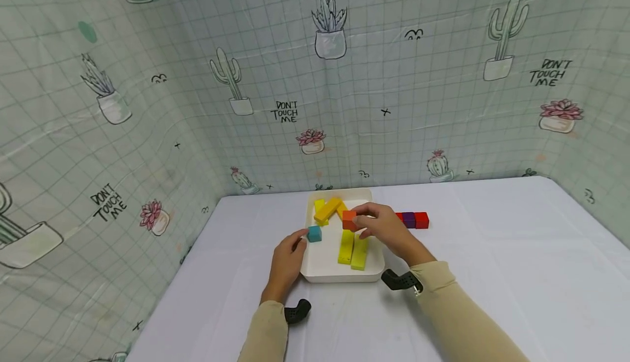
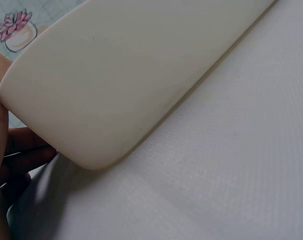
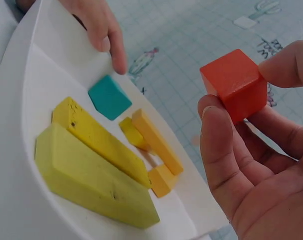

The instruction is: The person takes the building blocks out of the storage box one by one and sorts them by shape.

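A red-orange cube block [image 3: 235, 85] is pinched between the thumb and fingers of my right hand [image 1: 386, 225], raised over the white tray [image 1: 339, 278]. My left hand [image 1: 287, 262] holds the tray's left side, with index finger and thumb over the rim and the other fingers outside against the wall [image 2: 106, 90]. Just beyond its index fingertip lies a teal cube [image 3: 109, 97] inside the tray. Two long yellow blocks [image 1: 346, 247] lie side by side below the right hand. Several yellow and orange blocks [image 1: 328, 209] are piled at the tray's far end.
Right of the tray, partly behind my right hand, a short row of red and purple cubes [image 1: 409, 220] stands on the white-covered table [image 1: 492, 274]. A cactus-printed cloth [image 1: 384, 88] hangs behind and at the sides.
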`<state>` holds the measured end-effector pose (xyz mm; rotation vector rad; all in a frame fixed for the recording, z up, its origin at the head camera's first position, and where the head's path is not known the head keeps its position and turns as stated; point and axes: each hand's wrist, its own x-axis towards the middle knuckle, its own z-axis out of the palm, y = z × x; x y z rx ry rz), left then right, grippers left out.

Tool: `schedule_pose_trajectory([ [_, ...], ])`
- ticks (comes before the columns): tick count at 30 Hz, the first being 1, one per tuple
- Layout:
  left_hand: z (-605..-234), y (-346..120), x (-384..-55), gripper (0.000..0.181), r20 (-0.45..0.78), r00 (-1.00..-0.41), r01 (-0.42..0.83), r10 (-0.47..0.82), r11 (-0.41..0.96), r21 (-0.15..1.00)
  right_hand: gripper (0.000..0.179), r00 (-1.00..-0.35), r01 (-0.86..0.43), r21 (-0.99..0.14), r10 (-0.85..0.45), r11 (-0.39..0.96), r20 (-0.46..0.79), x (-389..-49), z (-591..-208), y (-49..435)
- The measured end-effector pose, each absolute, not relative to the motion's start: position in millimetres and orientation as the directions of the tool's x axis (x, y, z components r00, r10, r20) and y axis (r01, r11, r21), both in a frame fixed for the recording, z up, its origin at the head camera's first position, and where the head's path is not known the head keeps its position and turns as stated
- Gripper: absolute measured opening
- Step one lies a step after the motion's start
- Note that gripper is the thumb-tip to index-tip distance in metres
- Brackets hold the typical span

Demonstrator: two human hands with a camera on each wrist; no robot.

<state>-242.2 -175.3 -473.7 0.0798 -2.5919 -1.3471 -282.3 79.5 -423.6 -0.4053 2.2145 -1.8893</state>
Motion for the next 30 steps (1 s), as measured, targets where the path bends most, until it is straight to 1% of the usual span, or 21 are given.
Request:
schedule_pose_trajectory([
  [3, -473.2, -175.7, -241.6, 0.033, 0.16, -0.975, 0.044, -0.155, 0.573, 0.818, 0.032, -0.942, -0.085, -0.987, -0.334, 0.139, 0.034, -281.9, -424.3, 85.4],
  [8, -473.9, -176.9, -242.1, 0.033, 0.156, -0.975, 0.039, -0.159, 0.568, 0.822, 0.032, -0.943, -0.057, -0.996, -0.333, 0.074, 0.029, -284.0, -425.2, 96.7],
  [19, -477.5, -178.5, -242.0, 0.033, 0.161, -0.975, 0.046, -0.151, 0.574, 0.818, 0.039, -0.951, -0.071, -0.997, -0.301, -0.007, 0.07, -287.2, -425.8, 122.3],
  [24, -478.1, -177.4, -242.8, 0.033, 0.167, -0.975, 0.052, -0.148, 0.575, 0.816, 0.043, -0.957, -0.077, -0.997, -0.28, 0.003, 0.073, -287.9, -423.8, 129.9],
  [30, -474.4, -175.8, -242.8, 0.033, 0.153, -0.976, 0.036, -0.157, 0.576, 0.817, 0.042, -0.959, -0.074, -0.997, -0.274, -0.002, 0.072, -288.3, -424.3, 138.4],
])
